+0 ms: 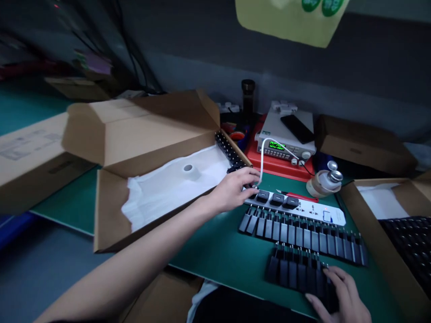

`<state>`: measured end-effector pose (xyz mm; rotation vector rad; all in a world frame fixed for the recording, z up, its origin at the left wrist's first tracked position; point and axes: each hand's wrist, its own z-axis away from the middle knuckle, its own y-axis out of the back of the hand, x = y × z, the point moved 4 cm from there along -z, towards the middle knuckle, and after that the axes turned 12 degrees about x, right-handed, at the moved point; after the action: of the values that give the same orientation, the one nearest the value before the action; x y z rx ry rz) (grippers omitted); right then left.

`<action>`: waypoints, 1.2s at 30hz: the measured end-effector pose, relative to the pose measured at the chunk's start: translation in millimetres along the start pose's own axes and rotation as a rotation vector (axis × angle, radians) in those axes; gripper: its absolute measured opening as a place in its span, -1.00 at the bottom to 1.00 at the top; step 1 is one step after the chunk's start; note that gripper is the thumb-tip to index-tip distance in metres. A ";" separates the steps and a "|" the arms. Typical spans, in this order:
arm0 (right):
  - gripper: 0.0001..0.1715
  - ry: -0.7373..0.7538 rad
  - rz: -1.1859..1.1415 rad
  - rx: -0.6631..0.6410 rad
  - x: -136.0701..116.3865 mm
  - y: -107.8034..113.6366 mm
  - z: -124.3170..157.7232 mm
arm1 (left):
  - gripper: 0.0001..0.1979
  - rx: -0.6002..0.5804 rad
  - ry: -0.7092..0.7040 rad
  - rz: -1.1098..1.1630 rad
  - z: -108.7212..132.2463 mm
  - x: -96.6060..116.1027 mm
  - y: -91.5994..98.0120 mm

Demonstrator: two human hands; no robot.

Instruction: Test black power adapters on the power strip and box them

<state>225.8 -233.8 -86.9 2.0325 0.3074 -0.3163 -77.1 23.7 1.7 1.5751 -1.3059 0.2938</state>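
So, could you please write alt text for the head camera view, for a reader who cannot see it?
A person's left hand reaches to the end of a white power strip holding black plugs, while the right hand rests on rows of black adapters on a green mat. To the left sits an open cardboard box lined with white padding.

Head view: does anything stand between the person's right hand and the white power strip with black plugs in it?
Yes: a row of black plug adapters lies on the green mat between them. The right hand rests on a second row of black plug adapters, nearer the person.
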 end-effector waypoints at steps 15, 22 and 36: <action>-0.56 -0.066 -0.228 0.127 31.8 49.8 -26.5 | -0.85 0.078 -0.074 -0.153 9.4 -15.4 -1.0; -0.64 0.235 -0.222 0.010 -1.9 32.6 -162.8 | -0.86 0.098 0.011 -0.160 2.1 -10.3 4.9; -0.76 0.465 0.113 -0.465 -36.8 -21.1 -228.1 | -0.83 -0.056 0.165 0.014 -2.4 2.4 -24.9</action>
<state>205.1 -24.9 12.0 1.6315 0.4984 0.2855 -54.5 21.4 -8.9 1.4633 -1.1879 0.3847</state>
